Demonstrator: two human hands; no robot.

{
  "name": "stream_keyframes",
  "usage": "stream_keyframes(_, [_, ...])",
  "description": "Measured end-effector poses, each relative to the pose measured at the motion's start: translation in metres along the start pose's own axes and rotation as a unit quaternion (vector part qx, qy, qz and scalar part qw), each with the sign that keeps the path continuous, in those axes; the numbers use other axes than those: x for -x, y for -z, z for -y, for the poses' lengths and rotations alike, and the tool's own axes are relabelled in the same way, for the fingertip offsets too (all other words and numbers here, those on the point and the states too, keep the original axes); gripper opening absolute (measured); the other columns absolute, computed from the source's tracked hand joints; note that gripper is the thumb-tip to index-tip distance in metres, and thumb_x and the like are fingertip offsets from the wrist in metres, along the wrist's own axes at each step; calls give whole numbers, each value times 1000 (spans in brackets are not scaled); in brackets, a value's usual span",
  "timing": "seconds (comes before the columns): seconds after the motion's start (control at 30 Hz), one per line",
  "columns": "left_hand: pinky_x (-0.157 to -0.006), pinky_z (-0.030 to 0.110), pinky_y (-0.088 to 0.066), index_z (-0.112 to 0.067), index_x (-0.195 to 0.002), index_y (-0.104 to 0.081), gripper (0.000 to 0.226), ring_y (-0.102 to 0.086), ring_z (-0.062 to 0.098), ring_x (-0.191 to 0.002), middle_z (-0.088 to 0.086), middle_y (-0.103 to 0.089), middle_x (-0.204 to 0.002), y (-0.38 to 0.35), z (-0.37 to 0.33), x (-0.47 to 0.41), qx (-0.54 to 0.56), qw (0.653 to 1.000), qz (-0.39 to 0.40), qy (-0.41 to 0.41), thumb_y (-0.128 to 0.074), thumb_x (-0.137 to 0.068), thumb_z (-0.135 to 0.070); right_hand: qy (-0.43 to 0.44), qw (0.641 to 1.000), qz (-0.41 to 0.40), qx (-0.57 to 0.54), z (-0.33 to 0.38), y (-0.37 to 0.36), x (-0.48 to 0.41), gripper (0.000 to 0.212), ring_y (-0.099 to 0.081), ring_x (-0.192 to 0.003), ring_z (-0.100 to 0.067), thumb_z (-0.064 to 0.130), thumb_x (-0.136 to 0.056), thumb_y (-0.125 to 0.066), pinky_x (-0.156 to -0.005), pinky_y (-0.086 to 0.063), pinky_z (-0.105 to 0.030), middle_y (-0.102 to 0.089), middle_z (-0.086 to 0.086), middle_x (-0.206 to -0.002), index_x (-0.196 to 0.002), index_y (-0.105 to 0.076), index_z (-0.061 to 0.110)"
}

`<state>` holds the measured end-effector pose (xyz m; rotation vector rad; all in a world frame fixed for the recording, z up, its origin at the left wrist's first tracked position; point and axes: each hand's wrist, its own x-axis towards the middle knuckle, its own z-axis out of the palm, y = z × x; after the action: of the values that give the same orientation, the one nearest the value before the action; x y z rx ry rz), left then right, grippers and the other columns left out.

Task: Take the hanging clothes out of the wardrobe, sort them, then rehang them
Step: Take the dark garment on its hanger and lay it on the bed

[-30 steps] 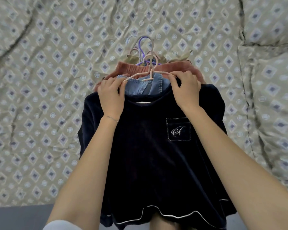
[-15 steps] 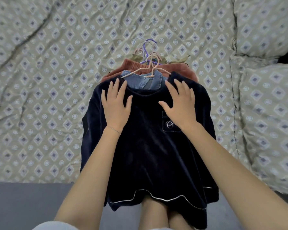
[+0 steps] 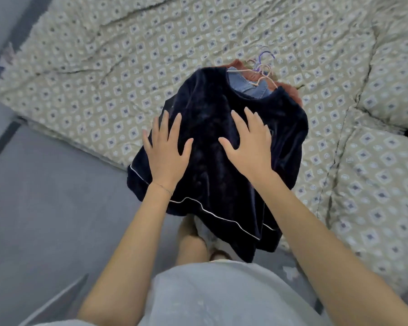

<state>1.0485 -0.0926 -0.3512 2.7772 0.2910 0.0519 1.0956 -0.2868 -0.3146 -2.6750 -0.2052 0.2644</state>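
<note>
- While leaning over the bed (image 3: 104,67), laying both hands flat on the navy velvet top (image 3: 207,102), uppermost in a pile of hangered clothes.
- Spreading the left hand (image 3: 166,150) wide on the top's left side, by the sleeve, fingers straight, gripping nothing.
- Pressing the right hand (image 3: 250,142) on the chest area, fingers straight and splayed, palm down, likewise gripping nothing.
- Lying across the near edge of the patterned quilt, neckline pointing away, white-piped hem hanging off the bed over the grey floor (image 3: 45,208).
- Showing a denim garment (image 3: 252,89) inside the neckline and a rust-red garment (image 3: 292,94) beneath, jutting out just beyond the right shoulder.
- Fanning pink and purple hangers (image 3: 264,69) out past the collar, hooks resting on the quilt.
- Wearing a thin bracelet (image 3: 164,188) at the left wrist and a pale shirt (image 3: 222,297).
- Sitting to the right, pillows (image 3: 386,172) in the same diamond print, well apart from the pile.
</note>
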Motion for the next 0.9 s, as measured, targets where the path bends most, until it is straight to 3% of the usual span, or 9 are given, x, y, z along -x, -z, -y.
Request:
stream_keyframes(0.37, [-119, 58, -6, -24, -154, -32, 64, -16, 30, -151, 8, -25, -162, 82, 112, 199, -49, 973, -78, 212, -32, -97, -53, 238, 964, 113, 35, 152, -57, 117, 70, -11, -150, -29, 46, -94, -57, -120, -10, -50, -20, -8, -162, -154, -28, 26])
stream_keyframes(0.57, [-118, 59, -8, -26, -154, -32, 64, -19, 30, -150, 6, -27, -162, 111, 189, 340, -72, 917, -149, 362, -38, -96, -52, 391, 903, 171, 59, 249, -112, 213, 70, -18, -148, -31, 45, -92, -60, -118, -18, -51, -27, -10, -159, -153, -32, 25])
stream_keyframes(0.63, [-117, 60, -9, -26, -154, -32, 65, -19, 30, -150, 6, -27, -162, 114, 199, 361, -67, 912, -156, 374, -39, -95, -51, 406, 897, 170, 52, 267, -119, 226, 70, -20, -148, -31, 44, -92, -61, -117, -19, -49, -29, -10, -158, -152, -33, 24])
stream_keyframes(0.9, [-119, 57, -5, -26, -155, -31, 63, -18, 29, -151, 6, -25, -162, 149, 271, 567, -81, 830, -205, 512, -41, -98, -50, 542, 804, 237, 62, 379, -199, 400, 67, -25, -146, -31, 45, -93, -58, -115, -22, -46, -31, -9, -158, -152, -33, 24])
